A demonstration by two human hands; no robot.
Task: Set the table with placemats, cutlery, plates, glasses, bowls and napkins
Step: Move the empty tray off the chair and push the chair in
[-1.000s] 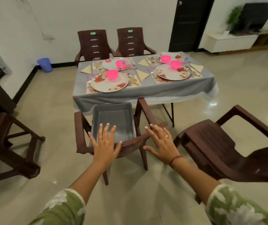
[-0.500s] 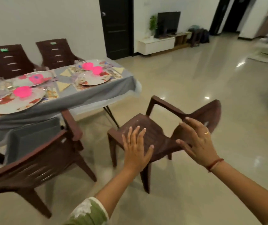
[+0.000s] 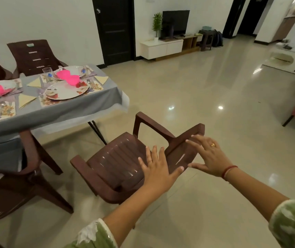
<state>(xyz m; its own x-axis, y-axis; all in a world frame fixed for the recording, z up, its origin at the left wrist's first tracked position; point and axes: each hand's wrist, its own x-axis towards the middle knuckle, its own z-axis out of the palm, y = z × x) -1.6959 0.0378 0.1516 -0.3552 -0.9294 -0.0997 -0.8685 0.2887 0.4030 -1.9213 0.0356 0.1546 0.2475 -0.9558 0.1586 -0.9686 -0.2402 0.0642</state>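
Reaching toward a brown plastic chair (image 3: 114,163), the left hand (image 3: 156,169) and right hand (image 3: 209,156) show splayed fingers, gripping nothing; at left, the grey-clothed table (image 3: 62,111) stands laid with plates (image 3: 66,90), pink bowls (image 3: 71,79), folded napkins (image 3: 26,100) and glasses (image 3: 47,74).

Dim, warm overhead indoor light. Small hot glare spots and streaky reflections on glossy floor (image 3: 196,97). Soft shadow under chair (image 3: 118,163). Wide-angle bowing at edges. Slight blur on sleeves (image 3: 96,235) and worktop (image 3: 53,111) left end; centre fairly sharp.
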